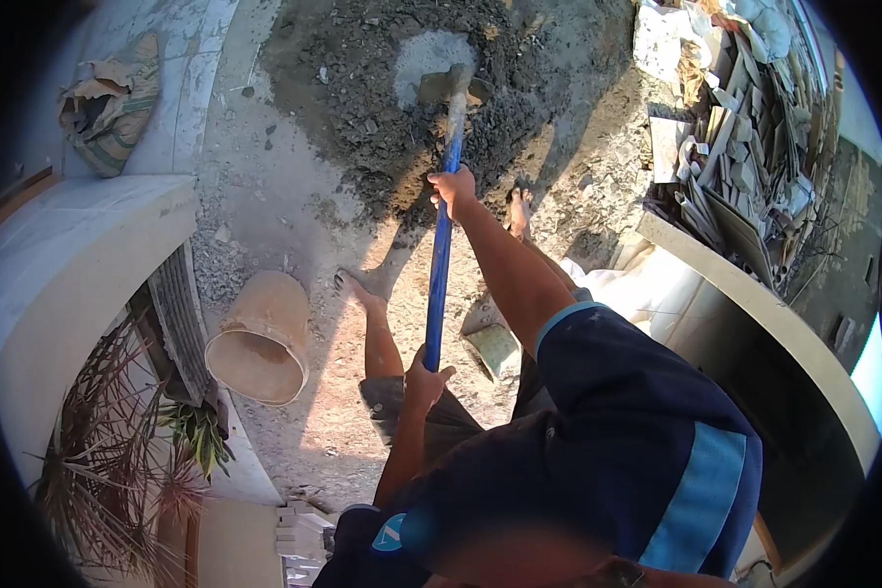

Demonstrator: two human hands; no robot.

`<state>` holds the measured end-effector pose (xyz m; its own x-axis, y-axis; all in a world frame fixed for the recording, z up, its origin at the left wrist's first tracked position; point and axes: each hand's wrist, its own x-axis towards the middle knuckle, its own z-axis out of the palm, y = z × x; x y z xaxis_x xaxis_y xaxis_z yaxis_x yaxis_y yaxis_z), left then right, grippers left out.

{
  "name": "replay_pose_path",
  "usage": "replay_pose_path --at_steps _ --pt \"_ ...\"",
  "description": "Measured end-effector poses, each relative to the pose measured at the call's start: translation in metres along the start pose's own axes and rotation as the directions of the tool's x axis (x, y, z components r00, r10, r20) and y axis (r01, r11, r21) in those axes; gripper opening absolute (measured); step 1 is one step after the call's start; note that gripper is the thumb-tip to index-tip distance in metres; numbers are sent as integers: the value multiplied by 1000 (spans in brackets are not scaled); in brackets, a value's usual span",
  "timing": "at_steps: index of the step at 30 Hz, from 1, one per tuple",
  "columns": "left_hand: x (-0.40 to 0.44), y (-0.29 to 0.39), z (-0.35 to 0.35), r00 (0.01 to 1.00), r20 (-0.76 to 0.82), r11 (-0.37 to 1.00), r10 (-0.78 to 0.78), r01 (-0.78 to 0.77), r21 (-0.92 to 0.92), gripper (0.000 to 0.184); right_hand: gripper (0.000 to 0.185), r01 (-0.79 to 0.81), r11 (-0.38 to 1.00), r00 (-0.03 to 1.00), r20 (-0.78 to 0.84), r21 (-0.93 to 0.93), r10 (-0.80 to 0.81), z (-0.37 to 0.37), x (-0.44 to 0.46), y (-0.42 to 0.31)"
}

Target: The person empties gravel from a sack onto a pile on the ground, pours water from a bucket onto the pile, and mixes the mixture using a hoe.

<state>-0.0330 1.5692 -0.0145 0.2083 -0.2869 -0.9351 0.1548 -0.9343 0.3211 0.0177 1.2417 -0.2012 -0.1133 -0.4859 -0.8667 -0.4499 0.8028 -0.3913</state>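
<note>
A hoe with a long blue handle (pixel 439 279) runs from near my waist out to a mound of dark, damp mortar mix (pixel 377 127). My right hand (pixel 453 190) wraps round the upper part of the handle. Lower down, close to my thighs, my left hand (pixel 425 383) is closed round the near end. The hoe's head (pixel 445 86) lies at a patch of pale grey powder (pixel 423 57) on the mound; its blade is partly hidden. My bare feet stand apart on the dusty ground, either side of the handle.
A dusty bucket (pixel 260 338) lies tipped to my left. Beyond it is a torn sack (pixel 113 103). At right, a pile of broken boards and rubble (pixel 730 147) sits behind a low wall (pixel 764 304). Plants (pixel 98 470) grow behind the left wall (pixel 88 255).
</note>
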Motion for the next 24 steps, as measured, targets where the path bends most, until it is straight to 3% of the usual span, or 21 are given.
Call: replay_pose_path --at_steps 2,3,7,11,12,14,16,18,21,22,24 --pt "-8 -6 19 998 -65 1000 -1 1 -13 71 30 -145 986 977 172 78 130 -14 11 -18" --pt "-10 -1 29 994 -112 1000 17 -17 -1 68 31 -22 998 989 146 61 13 -17 12 -9" --pt "-13 -4 81 966 -252 993 63 -35 116 62 28 1 993 985 173 115 -21 -68 -18 -31" --pt "17 29 117 928 -335 977 161 -102 185 61 26 229 954 946 186 192 -265 -103 -32 -94" --pt "37 43 121 896 -371 968 244 -200 153 60 26 265 943 933 192 201 -303 -109 -31 -123" --pt "76 92 116 915 -334 974 228 -216 74 62 25 443 885 871 163 145 -463 -112 -30 -182" --pt "123 126 117 825 -435 933 360 -330 146 64 15 542 823 801 192 168 -567 -102 -10 -229" --pt "142 161 111 881 -382 957 279 -287 37 64 11 554 829 807 196 76 -557 -79 41 -252" --pt "136 170 118 954 -192 959 230 -255 -123 66 14 323 936 934 203 -140 -293 -48 87 -228" --pt "114 173 119 993 -89 983 71 -85 -161 65 12 341 918 939 129 -201 -320 -33 98 -198" --pt "96 150 107 998 -57 982 39 -49 -182 62 10 240 970 962 145 -35 -232 -40 93 -167"
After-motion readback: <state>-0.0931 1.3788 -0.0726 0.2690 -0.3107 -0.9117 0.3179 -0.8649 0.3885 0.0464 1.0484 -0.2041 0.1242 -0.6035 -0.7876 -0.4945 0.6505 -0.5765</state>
